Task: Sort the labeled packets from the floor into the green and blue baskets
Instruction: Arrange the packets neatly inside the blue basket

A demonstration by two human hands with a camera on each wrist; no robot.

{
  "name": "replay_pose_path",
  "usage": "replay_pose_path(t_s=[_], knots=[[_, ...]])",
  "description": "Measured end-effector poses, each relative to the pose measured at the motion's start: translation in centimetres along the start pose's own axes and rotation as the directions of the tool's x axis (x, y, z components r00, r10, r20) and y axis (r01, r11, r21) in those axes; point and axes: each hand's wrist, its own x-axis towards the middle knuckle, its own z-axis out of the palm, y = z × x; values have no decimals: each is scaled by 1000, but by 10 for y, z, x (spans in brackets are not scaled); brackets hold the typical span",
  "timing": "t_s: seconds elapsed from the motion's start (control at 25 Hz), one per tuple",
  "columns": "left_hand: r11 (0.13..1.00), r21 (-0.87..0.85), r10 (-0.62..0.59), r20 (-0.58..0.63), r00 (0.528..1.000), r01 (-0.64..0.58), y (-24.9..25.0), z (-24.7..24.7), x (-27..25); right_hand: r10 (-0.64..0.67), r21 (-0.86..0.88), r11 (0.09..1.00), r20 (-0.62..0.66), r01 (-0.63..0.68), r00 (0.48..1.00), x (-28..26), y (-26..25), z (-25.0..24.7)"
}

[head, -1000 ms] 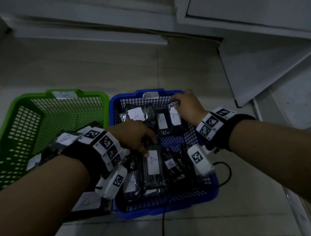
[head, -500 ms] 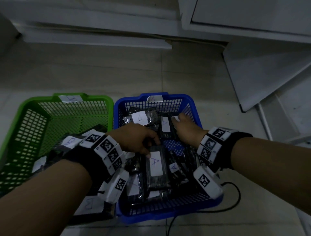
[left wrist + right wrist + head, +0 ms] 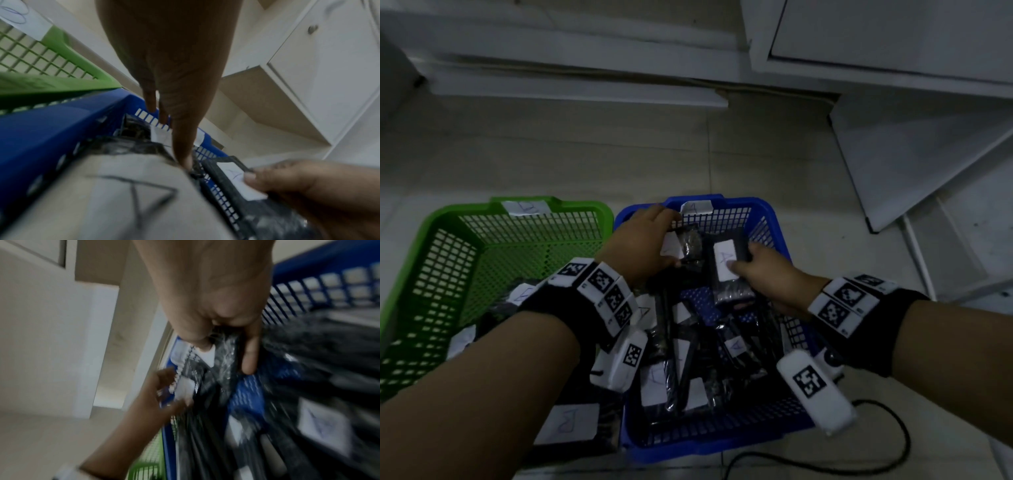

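Note:
On the floor stand a green basket (image 3: 465, 212), tagged B, and a blue basket (image 3: 767, 212), tagged A, side by side. Several black packets with white A labels fill the blue one. My left hand (image 3: 676, 240) is at its far left corner and grips a black packet (image 3: 690, 245) between fingers and thumb. My right hand (image 3: 743, 270) holds another packet (image 3: 722, 253), thumb on its A label, raised over the pile. The left wrist view shows my right thumb (image 3: 252, 178) on that label. In the blurred right wrist view my right hand (image 3: 222, 337) pinches crinkled black wrap.
Packets labelled B (image 3: 568, 423) lie in the near part of the green basket. A black cable (image 3: 887, 445) loops on the tiles by the blue basket's near right corner. White cabinets (image 3: 893, 34) and a leaning white panel (image 3: 911, 154) stand beyond.
My left hand left the middle packet, reached to the blue basket's far left and took a packet. My right hand came from the far right corner to the middle with a packet.

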Motion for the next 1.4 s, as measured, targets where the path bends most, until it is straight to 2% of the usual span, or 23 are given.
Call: replay_pose_path(t_s=[0.08, 0.2, 0.24, 0.28, 0.36, 0.4, 0.44, 0.56, 0.6, 0.68, 0.76, 0.88, 0.96, 1.04, 1.08, 1.12, 1.16, 1.24, 1.28, 1.32, 1.4], knots=[[993, 119, -14, 124, 992, -1, -4, -1, 4, 47, 5, 999, -52, -47, 998, 8, -7, -10], [974, 227, -11, 150, 989, -24, -9, 1, 11, 85, 22, 996, -1, -85, 996, 20, -10, -15], [965, 259, -7, 145, 989, -31, -9, 1, 12, 68, -68, 995, 9, -67, 998, 22, -10, -14], [956, 290, -8, 134, 991, -31, -8, 1, 14, 34, -236, 971, 3, -33, 999, 25, -8, -12], [943, 331, -5, 96, 995, -28, -7, 1, 16, 12, -570, 822, -4, -12, 1000, 28, -2, -8], [938, 346, -3, 85, 996, -27, -6, 1, 17, 0, -633, 775, -3, -2, 1000, 27, 1, -6], [931, 362, 3, 83, 997, -33, -5, 1, 17, -43, -642, 766, -3, 31, 999, 27, 4, -4], [913, 404, 20, 109, 994, -63, -5, 3, 19, -178, -401, 907, -92, 127, 980, 28, 9, -4], [905, 421, 10, 121, 993, -61, -4, 2, 19, -184, -387, 912, -93, 134, 979, 29, 10, -6], [880, 472, -20, 131, 991, -45, -2, 3, 22, -175, -533, 834, -13, 141, 985, 33, 13, -9], [851, 525, -30, 105, 994, -29, 1, 3, 23, -161, -713, 677, 94, 180, 982, 33, 16, -9], [849, 528, -49, 75, 996, 2, 3, 0, 23, -98, -813, 538, 201, 222, 975, 37, 17, -11], [862, 506, -60, 87, 994, 8, 5, -2, 18, -79, -809, 546, 208, 217, 975, 33, 13, -13], [879, 476, -26, 47, 999, 0, 6, -4, 10, -222, -759, 601, 141, 250, 965, 20, 9, -9], [901, 434, 12, 34, 999, -25, 7, -6, 6, -326, -725, 625, 97, 291, 940, 10, 8, -6], [926, 371, 47, 47, 998, -61, 7, -8, 0, -369, -705, 631, 96, 325, 924, -1, 9, -2], [944, 317, 66, 93, 993, -93, 8, -10, -6, -335, -722, 604, 155, 338, 929, -12, 10, 2], [943, 315, 22, 262, 965, -107, 8, -13, -16, -91, -840, 446, 302, 310, 949, -30, 16, 12], [933, 343, -18, 343, 939, -107, 8, -15, -21, 17, -887, 357, 320, 293, 947, -33, 19, 16], [927, 359, -48, 403, 914, -110, 8, -17, -25, 53, -904, 321, 314, 282, 948, -33, 20, 18], [924, 354, -45, 473, 880, -143, 7, -21, -31, 22, -876, 396, 310, 277, 950, -29, 18, 18]])
